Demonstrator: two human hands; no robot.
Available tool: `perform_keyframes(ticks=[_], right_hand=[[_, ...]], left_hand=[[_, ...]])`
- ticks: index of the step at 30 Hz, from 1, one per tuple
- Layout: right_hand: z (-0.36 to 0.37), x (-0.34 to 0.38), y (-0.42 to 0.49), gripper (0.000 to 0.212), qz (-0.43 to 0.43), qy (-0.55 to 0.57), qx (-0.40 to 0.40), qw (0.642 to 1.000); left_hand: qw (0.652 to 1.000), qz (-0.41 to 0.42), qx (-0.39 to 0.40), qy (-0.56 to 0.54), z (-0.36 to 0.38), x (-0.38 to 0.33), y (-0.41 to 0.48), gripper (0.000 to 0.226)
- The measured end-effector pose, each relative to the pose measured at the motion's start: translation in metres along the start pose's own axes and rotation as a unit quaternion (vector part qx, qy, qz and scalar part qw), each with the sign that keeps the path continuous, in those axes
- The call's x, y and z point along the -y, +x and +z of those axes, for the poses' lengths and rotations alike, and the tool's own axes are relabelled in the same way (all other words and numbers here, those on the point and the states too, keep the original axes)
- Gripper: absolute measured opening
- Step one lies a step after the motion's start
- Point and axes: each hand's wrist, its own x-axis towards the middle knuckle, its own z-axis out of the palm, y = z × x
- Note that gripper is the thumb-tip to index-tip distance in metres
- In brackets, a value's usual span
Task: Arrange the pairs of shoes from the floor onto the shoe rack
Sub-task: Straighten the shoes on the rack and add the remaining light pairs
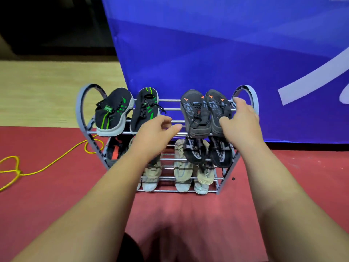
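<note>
Shoes [182, 167] are set on all three tiers of the rack [245, 91], and none is seen on the red floor [56, 186]. On the top tier, a green pair [113, 112] is placed at the left and a grey pair [204, 112] at the right. The right hand [241, 120] is laid open against the grey pair's outer side, fingers spread, nothing pinched. The left hand [156, 129] is held open and empty above the bars between the pairs. The last pair is judged to be under final adjustment. A light squaring nudge is called for next.
</note>
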Motion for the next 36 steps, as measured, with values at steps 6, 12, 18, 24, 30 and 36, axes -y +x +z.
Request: perform_keyframes(ticks=[6,12,18,24,30,36], right_hand=[[0.029,0.056,-0.043,0.056,-0.03,0.126,0.071,0.989],[0.088,0.092,-0.044,0.036,-0.006,0.143,0.131,0.981],[0.148,0.092,-0.023,0.028,0.038,0.105,0.199,0.974],[0.162,0.093,-0.028,0.066,0.206,0.178,0.337,0.901],[0.181,0.11,-0.038,0.052,0.317,0.417,0.357,0.774],[0.194,0.117,-0.046,0.035,0.337,0.509,0.285,0.739]], left_hand=[[0.986,-0.069,-0.155,0.002,-0.08,0.036,-0.045,0.029],[0.968,-0.078,-0.235,0.041,-0.106,0.081,-0.04,0.055],[0.974,-0.09,-0.208,0.024,-0.112,0.093,-0.003,0.075],[0.976,-0.127,-0.178,-0.012,-0.105,0.104,0.021,0.086],[0.976,-0.126,-0.174,-0.02,-0.099,0.105,0.027,0.085],[0.979,-0.124,-0.159,-0.018,-0.108,0.094,0.022,0.071]])
